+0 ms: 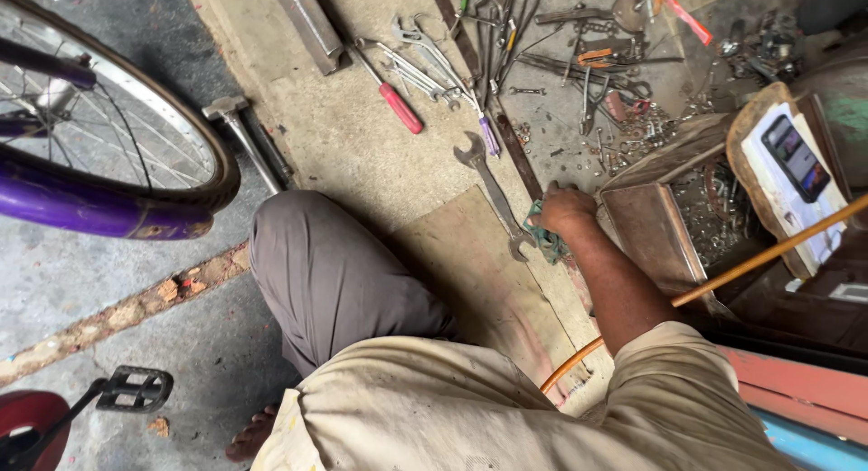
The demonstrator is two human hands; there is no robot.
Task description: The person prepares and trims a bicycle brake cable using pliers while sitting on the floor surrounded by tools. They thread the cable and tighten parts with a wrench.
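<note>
Far to the left of the only hand in view, a bicycle wheel (108, 118) with a purple frame tube (90, 209) is cut off by the picture's edge, so only part of its rim and spokes shows. Below it a black pedal (136, 388) juts from a crank whose other end is lost at the corner. A hammer (242, 132) lies on the concrete left of the hand, beyond the person's bent knee (316, 263). Nearer, a red-handled screwdriver (391, 96) and a large open-ended spanner (493, 191) lie up and to the left, the spanner's lower jaw just beside the hand. The right hand (565, 209) is closed, knuckles up, pressing on a crumpled teal cloth (547, 240); the fingers are curled under, so how much cloth they grip cannot be told. The left hand is out of view. Above the hand, a heap of pliers and small tools (579, 64) blurs together. To the right stands a rusty metal box (655, 231), its small contents too tangled to name. A phone (796, 155) rests further right.
</note>
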